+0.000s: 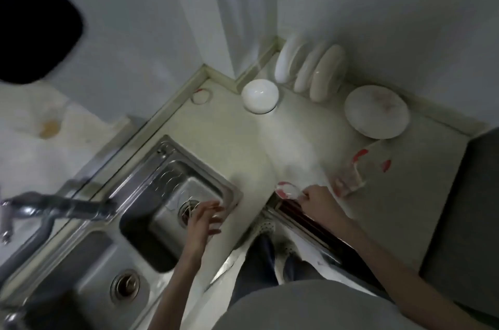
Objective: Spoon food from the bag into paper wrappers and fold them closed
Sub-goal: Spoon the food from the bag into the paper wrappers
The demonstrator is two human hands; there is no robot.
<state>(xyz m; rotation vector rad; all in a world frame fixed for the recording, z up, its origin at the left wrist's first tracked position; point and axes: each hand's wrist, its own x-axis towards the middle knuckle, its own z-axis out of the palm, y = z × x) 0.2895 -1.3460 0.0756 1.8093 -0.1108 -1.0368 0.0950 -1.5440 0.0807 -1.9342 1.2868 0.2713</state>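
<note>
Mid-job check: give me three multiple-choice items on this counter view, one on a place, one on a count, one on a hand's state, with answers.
1. Where is the upturned white bowl?
A. in the sink
B. on the counter near the corner
C. on the flat plate

2. How many plates stand on edge in the rack?
A. one
B. three
C. six

3. The left hand is:
A. open, over the sink's edge
B. gripping the tap
C. holding a bowl

Answers: 1 B, it sits by the wall corner; 2 B, three rims show; 3 A, fingers spread, holding nothing.
</note>
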